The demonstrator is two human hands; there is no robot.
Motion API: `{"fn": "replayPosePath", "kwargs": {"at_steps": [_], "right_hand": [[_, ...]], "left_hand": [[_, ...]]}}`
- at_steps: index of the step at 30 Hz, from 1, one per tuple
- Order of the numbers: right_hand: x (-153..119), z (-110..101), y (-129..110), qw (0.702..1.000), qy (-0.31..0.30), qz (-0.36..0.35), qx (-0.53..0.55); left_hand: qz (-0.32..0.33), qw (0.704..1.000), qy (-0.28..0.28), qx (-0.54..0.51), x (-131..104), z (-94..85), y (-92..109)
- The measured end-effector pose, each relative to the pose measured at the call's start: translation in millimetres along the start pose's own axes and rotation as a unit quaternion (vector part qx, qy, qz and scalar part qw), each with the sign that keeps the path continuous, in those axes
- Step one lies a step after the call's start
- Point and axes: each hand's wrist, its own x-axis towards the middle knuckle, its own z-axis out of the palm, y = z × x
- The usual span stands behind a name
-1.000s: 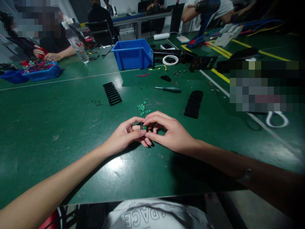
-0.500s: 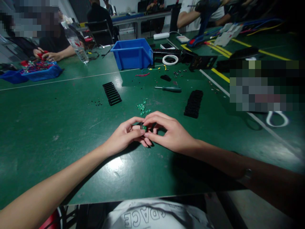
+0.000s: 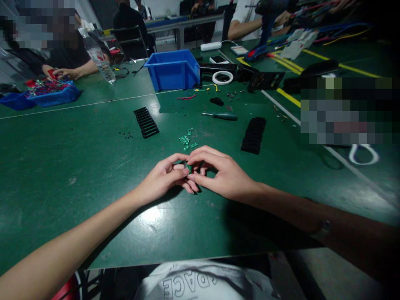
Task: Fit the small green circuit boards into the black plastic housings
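Both hands meet over the green table (image 3: 103,166). Between my left hand (image 3: 170,175) and my right hand (image 3: 220,171) is a small green circuit board (image 3: 189,168) with a dark edge or part on its left side. The left thumb and fingers pinch it, and the right fingertips close on it from the other side. Just beyond the fingers lies a loose pile of small green boards (image 3: 185,140). A black slotted frame (image 3: 146,123) lies to the left of the pile, and a stack of black parts (image 3: 253,135) to the right.
A screwdriver (image 3: 220,116) lies beyond the green pile. Farther back stand a blue bin (image 3: 173,71), a white ring (image 3: 222,78) and a plastic bottle (image 3: 101,62). Tiny black pieces (image 3: 126,135) are scattered at left. Other people sit around the table, one beside a blue tray (image 3: 56,96).
My hands and the small board keep nearly the same pose. At the back right, a person's forearm and hand have shifted near the power drill.
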Motion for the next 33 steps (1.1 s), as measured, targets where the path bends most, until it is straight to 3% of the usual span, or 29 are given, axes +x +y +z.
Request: {"fn": "replayPosePath", "kwargs": {"at_steps": [33], "right_hand": [[0.2, -1.8, -1.3, 1.0, -0.013, -0.024, -0.009]], "left_hand": [[-0.004, 1.0, -0.024, 0.003, -1.0, -2.5, 0.4]]}}
